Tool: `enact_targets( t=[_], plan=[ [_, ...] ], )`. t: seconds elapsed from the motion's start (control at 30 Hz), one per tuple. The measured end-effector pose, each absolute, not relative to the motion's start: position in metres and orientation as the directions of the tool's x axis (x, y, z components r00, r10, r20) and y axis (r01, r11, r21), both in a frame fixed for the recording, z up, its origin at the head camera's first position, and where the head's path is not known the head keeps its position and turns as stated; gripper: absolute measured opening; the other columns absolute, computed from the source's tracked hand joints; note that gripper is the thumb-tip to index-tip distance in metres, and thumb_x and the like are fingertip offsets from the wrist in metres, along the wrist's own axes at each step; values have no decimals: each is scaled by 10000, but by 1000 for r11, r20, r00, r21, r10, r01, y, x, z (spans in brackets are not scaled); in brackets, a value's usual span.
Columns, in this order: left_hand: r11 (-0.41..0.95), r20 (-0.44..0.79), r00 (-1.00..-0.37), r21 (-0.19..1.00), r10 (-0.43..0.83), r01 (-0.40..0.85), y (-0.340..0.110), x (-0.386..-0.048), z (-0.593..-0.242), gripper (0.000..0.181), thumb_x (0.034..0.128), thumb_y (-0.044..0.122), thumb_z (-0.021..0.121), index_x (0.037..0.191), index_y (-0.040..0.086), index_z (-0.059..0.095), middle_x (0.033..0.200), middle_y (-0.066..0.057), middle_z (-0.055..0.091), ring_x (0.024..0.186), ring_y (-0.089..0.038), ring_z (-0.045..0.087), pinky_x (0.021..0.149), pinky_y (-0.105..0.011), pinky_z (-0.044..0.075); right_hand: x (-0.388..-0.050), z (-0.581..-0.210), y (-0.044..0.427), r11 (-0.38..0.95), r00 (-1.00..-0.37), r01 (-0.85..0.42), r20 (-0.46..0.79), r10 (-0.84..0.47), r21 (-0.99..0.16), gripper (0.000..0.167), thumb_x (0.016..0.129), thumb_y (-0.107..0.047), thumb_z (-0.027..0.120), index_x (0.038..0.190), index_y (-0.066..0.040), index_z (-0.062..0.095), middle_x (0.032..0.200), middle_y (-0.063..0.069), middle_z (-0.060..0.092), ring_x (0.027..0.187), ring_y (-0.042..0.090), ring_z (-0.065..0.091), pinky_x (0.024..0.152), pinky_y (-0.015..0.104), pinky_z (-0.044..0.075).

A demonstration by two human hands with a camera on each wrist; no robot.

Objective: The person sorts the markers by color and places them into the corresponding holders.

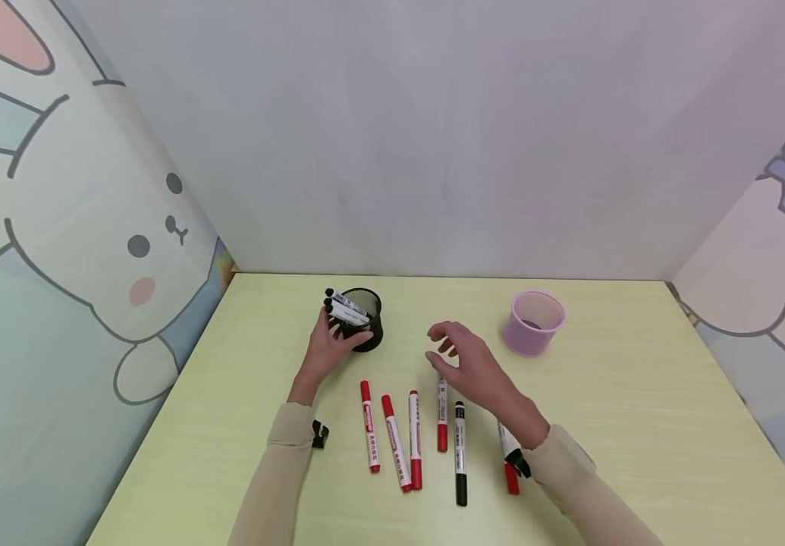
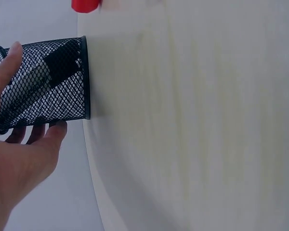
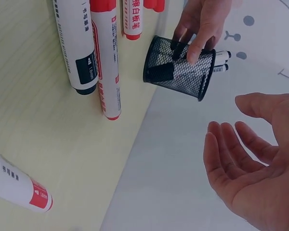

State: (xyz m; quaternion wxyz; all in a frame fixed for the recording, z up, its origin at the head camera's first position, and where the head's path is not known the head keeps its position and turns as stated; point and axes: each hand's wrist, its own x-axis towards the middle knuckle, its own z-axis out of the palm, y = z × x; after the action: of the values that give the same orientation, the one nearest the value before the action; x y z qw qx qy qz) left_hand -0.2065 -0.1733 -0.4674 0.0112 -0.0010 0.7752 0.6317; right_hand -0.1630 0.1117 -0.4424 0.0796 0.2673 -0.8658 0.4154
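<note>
My left hand [image 1: 322,355] grips a black mesh pen cup [image 1: 373,335], thumb on its near side and fingers around the far side, as the right wrist view also shows. White markers [image 1: 347,311] with black ends stick out of the cup's mouth, leaning left. Through the mesh in the left wrist view, a dark marker cap [image 2: 62,62] shows low inside the pen cup. To the right, my right hand [image 1: 470,365] hovers above the table with fingers loosely bent and thumb apart, holding nothing. Beneath it lies a red-capped marker [image 1: 443,417], its upper end hidden.
Several red markers [image 1: 369,428] and a black marker [image 1: 460,455] lie in a loose row nearer the table's front. Another red marker [image 1: 512,479] is partly covered by the right wrist. A purple cup [image 1: 527,337] with something dark inside stands back right. Walls enclose the table.
</note>
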Motion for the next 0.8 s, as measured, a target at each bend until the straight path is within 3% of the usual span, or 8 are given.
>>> enact_targets(
  t=[0.27, 0.53, 0.8],
  plan=[
    [196, 10, -1000, 981, -8, 8, -180, -221, -499, 955, 840, 157, 875, 1573, 94, 265, 1559, -205, 372, 1496, -355, 300, 1215, -449, 300, -153, -444, 121, 531, -865, -494, 331, -376, -688, 318, 931, -72, 757, 1212, -57, 610, 1096, 62, 644, 935, 245, 667, 806, 454, 603],
    [200, 27, -999, 980, -18, 23, -180, -221, -502, 941, 820, 215, 896, 1547, 113, 307, 1517, -169, 423, 1475, -337, 344, 1199, -438, 334, -144, -446, 129, 562, -883, -465, 314, -349, -684, 347, 914, -79, 779, 1218, -46, 614, 1094, 70, 656, 918, 229, 662, 792, 442, 606],
    [177, 7, -1000, 984, -6, 5, -179, -221, -500, 975, 836, 159, 879, 1582, 102, 253, 1568, -196, 362, 1495, -350, 301, 1222, -443, 287, -135, -451, 136, 604, -900, -433, 293, -322, -668, 373, 885, -61, 806, 1210, -27, 626, 1083, 87, 663, 888, 241, 666, 763, 451, 607]
  ],
)
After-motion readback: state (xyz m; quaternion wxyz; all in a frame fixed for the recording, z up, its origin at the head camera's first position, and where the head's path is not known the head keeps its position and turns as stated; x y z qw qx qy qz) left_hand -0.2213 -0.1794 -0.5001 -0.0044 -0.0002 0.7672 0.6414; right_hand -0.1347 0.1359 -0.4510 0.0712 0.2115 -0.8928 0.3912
